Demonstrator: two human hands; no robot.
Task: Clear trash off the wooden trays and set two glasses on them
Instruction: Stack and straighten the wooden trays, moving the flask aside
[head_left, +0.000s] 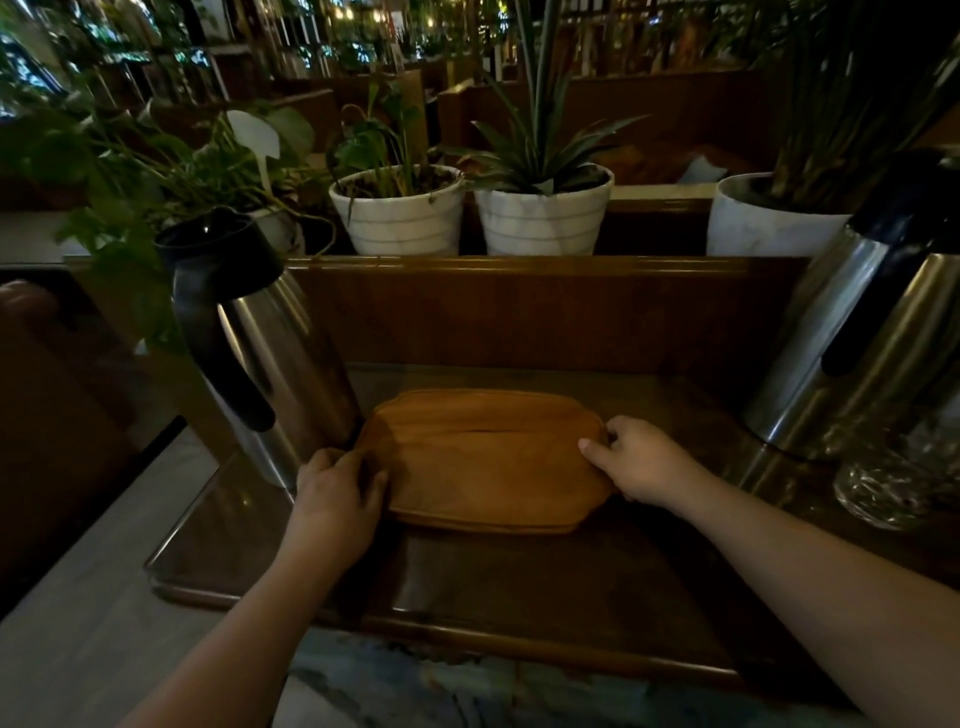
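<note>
Left hand (337, 488) and right hand (636, 457) pinched opposite ends of wooden tray (483, 462), flat on dark surface (519, 582) between steel flasks. Tray looked bare; positioning step. Next: fetch glasses.

Orange-brown wooden tray (488, 462) sits mid-counter on dark glossy wooden countertop (519, 587). Steel thermos jug with black handle (265, 343) touches tray's left-rear corner; second steel jug (862, 338) far right, clear cut-glass vessel (893, 483) in front of it. White ribbed plant pots (400, 213) on ledge behind.
</note>
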